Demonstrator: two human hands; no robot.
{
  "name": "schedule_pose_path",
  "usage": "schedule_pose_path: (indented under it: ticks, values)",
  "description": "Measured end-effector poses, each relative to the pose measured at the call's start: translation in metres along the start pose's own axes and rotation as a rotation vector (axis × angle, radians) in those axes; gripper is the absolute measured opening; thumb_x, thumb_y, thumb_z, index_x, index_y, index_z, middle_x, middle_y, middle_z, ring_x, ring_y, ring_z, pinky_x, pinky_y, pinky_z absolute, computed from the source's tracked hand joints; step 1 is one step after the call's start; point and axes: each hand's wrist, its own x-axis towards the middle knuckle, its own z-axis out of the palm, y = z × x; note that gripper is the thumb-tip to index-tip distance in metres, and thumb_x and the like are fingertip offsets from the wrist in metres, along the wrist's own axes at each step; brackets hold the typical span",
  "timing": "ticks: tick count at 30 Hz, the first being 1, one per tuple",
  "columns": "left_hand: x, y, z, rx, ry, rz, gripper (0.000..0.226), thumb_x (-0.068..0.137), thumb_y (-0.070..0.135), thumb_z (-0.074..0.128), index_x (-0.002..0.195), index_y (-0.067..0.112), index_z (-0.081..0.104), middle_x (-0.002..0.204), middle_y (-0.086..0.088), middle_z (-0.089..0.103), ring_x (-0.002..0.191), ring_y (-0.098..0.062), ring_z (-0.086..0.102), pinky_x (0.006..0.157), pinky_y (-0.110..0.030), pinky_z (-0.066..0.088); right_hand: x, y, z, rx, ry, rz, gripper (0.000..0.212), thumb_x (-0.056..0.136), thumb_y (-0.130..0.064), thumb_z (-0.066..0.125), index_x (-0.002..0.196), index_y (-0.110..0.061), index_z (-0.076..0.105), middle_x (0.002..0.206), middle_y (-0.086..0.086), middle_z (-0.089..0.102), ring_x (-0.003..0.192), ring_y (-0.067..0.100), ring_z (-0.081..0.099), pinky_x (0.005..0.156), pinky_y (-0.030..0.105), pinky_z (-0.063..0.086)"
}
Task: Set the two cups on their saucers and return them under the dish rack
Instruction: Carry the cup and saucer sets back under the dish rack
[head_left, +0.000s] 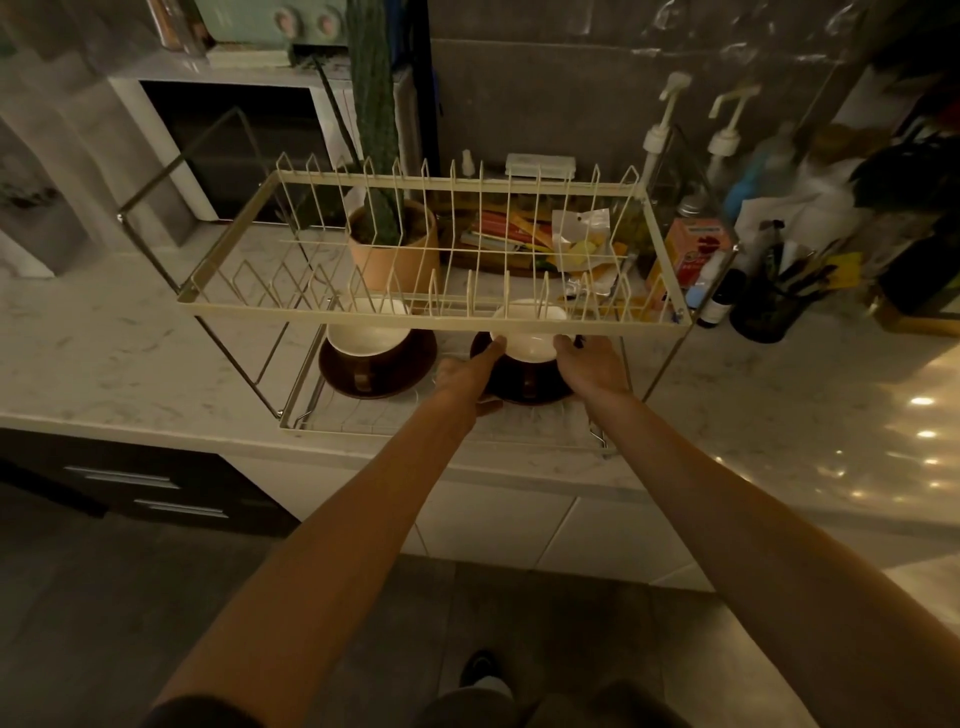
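Note:
Two brown cups with white insides stand on dark brown saucers beneath the cream wire dish rack (436, 317). The left cup (366, 340) rests on its saucer (410, 371) with no hand near it. The right cup (530, 343) sits on the right saucer (519, 392). My left hand (467, 371) reaches under the rack, its fingers at the cup's left side and on the saucer's left edge. My right hand (587, 366) is on the cup's right side, with its fingertips hidden behind the cup and rack bar.
A wire tray (519, 431) lies on the marble counter (104, 353) under the rack. A potted cactus (389, 244), packets and boxes stand behind it. Pump bottles (657, 140) and a pen holder (774, 306) crowd the right. Drawers (145, 488) are below left.

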Motion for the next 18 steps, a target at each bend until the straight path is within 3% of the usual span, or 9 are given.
schedule_pose_path:
  ticks: [4, 7, 10, 13, 16, 18]
  values:
    - [-0.003, 0.001, -0.014, 0.117, 0.027, 0.025, 0.069, 0.088, 0.05, 0.061, 0.139, 0.01, 0.038, 0.134, -0.015, 0.054, 0.114, -0.032, 0.06, 0.088, -0.044, 0.056, -0.006, -0.003, 0.003, -0.123, 0.04, -0.077, 0.053, 0.099, -0.042, 0.042, 0.14, -0.009, 0.049, 0.144, 0.015, 0.053, 0.13, 0.033, 0.05, 0.107, 0.039, 0.041]
    - [-0.008, 0.004, -0.034, 0.241, 0.03, 0.099, 0.06, 0.092, 0.046, 0.056, 0.138, 0.009, 0.045, 0.129, -0.015, 0.058, 0.109, -0.031, 0.062, 0.082, -0.042, 0.057, -0.015, -0.011, 0.01, -0.228, 0.117, -0.186, 0.056, 0.099, -0.046, 0.042, 0.141, -0.01, 0.047, 0.147, 0.011, 0.05, 0.136, 0.03, 0.045, 0.114, 0.039, 0.033]
    - [-0.017, 0.007, -0.057, 0.313, 0.043, 0.139, 0.051, 0.094, 0.041, 0.054, 0.133, 0.009, 0.051, 0.119, -0.013, 0.063, 0.102, -0.03, 0.064, 0.08, -0.043, 0.057, -0.03, -0.024, 0.018, -0.292, 0.193, -0.354, 0.057, 0.096, -0.049, 0.046, 0.14, -0.013, 0.048, 0.143, 0.009, 0.053, 0.134, 0.03, 0.046, 0.113, 0.042, 0.034]
    - [-0.026, 0.006, -0.08, 0.353, 0.06, 0.179, 0.044, 0.094, 0.037, 0.054, 0.128, 0.009, 0.056, 0.113, -0.012, 0.067, 0.095, -0.026, 0.066, 0.076, -0.04, 0.057, -0.041, -0.038, 0.032, -0.273, 0.147, -0.522, 0.038, 0.097, -0.036, 0.052, 0.124, -0.009, 0.058, 0.123, 0.01, 0.064, 0.12, 0.028, 0.055, 0.104, 0.034, 0.038]
    - [-0.034, 0.008, -0.104, 0.365, 0.16, 0.294, 0.036, 0.093, 0.034, 0.055, 0.12, 0.011, 0.061, 0.106, -0.009, 0.071, 0.081, -0.018, 0.067, 0.064, -0.032, 0.056, -0.059, -0.054, 0.043, -0.182, 0.011, -0.523, 0.026, 0.101, -0.029, 0.049, 0.083, -0.012, 0.06, 0.077, 0.001, 0.062, 0.078, 0.017, 0.06, 0.084, 0.029, 0.046]
    - [-0.036, 0.011, -0.119, 0.373, 0.245, 0.365, 0.035, 0.092, 0.035, 0.054, 0.116, 0.012, 0.064, 0.097, -0.007, 0.073, 0.075, -0.015, 0.067, 0.058, -0.028, 0.052, -0.063, -0.056, 0.054, -0.177, -0.035, -0.535, 0.028, 0.102, -0.029, 0.047, 0.085, -0.012, 0.061, 0.081, 0.005, 0.063, 0.084, 0.023, 0.063, 0.085, 0.032, 0.046]
